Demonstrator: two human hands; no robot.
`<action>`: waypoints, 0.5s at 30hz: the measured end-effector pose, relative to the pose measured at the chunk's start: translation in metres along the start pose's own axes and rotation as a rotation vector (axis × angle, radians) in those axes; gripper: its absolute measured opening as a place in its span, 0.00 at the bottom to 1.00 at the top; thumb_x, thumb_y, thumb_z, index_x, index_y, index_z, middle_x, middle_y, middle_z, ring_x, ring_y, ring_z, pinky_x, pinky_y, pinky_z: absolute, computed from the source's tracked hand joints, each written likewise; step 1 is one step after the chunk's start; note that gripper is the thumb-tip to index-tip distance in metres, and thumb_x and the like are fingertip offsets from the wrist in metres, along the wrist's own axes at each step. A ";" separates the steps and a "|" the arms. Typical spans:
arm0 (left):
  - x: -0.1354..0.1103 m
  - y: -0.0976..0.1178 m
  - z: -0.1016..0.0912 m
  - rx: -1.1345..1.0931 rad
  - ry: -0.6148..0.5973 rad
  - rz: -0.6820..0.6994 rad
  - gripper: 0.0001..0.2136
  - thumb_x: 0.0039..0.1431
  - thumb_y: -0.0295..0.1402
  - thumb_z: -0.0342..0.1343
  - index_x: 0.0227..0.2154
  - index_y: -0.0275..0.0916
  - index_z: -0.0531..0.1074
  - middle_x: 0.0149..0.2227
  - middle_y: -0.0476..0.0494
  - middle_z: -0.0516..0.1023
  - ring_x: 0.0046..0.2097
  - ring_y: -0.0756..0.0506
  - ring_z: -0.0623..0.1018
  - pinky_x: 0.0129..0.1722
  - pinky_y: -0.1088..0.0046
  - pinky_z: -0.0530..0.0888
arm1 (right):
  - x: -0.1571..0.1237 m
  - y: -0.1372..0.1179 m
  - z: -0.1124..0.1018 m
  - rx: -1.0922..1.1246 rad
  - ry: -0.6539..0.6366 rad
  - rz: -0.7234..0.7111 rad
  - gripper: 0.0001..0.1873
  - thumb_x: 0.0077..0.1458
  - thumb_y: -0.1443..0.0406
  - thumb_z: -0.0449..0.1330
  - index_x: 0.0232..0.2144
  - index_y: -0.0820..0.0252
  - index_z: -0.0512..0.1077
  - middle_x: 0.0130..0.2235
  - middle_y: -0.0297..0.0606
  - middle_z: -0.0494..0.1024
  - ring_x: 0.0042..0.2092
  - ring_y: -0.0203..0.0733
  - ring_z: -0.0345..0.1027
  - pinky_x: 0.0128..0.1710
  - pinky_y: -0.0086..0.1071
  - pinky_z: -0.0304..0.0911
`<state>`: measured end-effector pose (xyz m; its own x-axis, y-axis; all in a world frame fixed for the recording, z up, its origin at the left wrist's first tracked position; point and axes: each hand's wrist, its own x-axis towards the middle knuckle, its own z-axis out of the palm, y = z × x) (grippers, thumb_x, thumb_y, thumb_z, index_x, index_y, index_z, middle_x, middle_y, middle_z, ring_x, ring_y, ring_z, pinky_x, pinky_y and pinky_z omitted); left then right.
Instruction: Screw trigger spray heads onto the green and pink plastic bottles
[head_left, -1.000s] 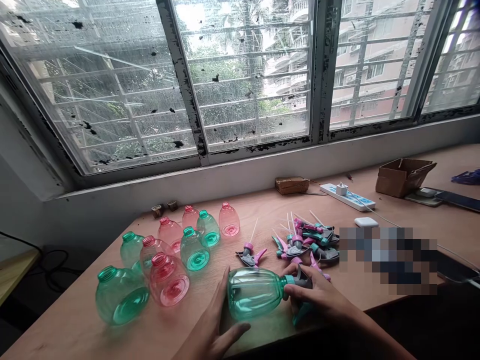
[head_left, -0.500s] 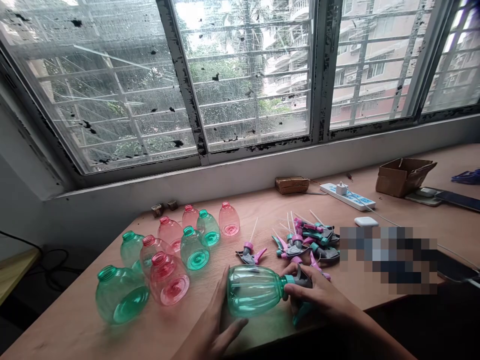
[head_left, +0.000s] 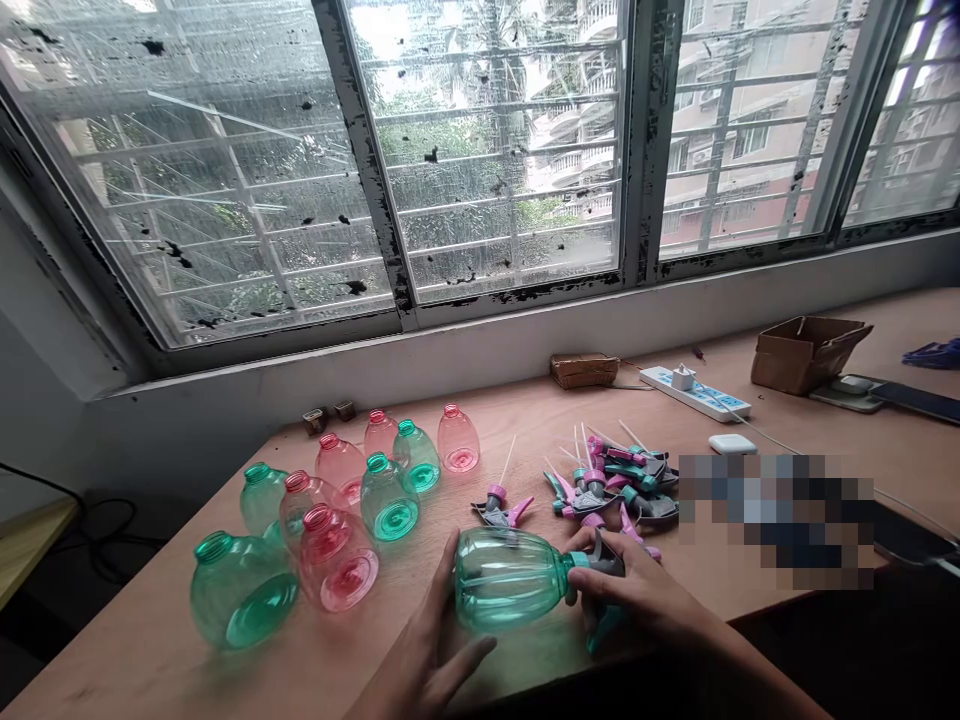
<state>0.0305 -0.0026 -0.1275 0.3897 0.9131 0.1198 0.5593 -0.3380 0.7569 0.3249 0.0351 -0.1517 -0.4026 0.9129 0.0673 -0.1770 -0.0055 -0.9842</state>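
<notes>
A clear green spray bottle point(head_left: 510, 582) lies on its side between my hands, above the table's front edge. My right hand point(head_left: 626, 580) is closed around its neck and the grey-and-teal trigger sprayer point(head_left: 600, 562) fitted there. Cupped around the base end is my left hand point(head_left: 435, 625), fingers along the far side and thumb held out below the bottle. Just behind the bottle a pink-and-grey trigger sprayer point(head_left: 496, 508) stands with its tube pointing up. A pile of pink, teal and grey trigger sprayers point(head_left: 592, 485) lies beyond my right hand.
To the left stand several open green bottles point(head_left: 244, 590) and pink bottles point(head_left: 337, 555). A power strip point(head_left: 697, 393), a small cardboard bundle point(head_left: 585, 370) and an open cardboard box point(head_left: 806, 355) sit near the window wall. A white case point(head_left: 733, 444) lies right of the sprayers.
The reflections and ribs on the green bottle have shifted slightly, as if it has turned a little. Both hands keep nearly the same place.
</notes>
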 end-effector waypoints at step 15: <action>0.002 -0.004 0.000 -0.061 -0.041 -0.009 0.44 0.66 0.41 0.57 0.71 0.53 0.28 0.74 0.50 0.43 0.73 0.40 0.49 0.71 0.56 0.46 | 0.000 -0.001 0.002 0.001 0.001 -0.005 0.18 0.55 0.55 0.69 0.39 0.62 0.70 0.30 0.37 0.82 0.27 0.39 0.75 0.28 0.31 0.68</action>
<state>0.0286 0.0004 -0.1305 0.4155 0.9054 0.0871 0.5175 -0.3141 0.7960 0.3239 0.0341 -0.1500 -0.4012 0.9131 0.0722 -0.1797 -0.0012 -0.9837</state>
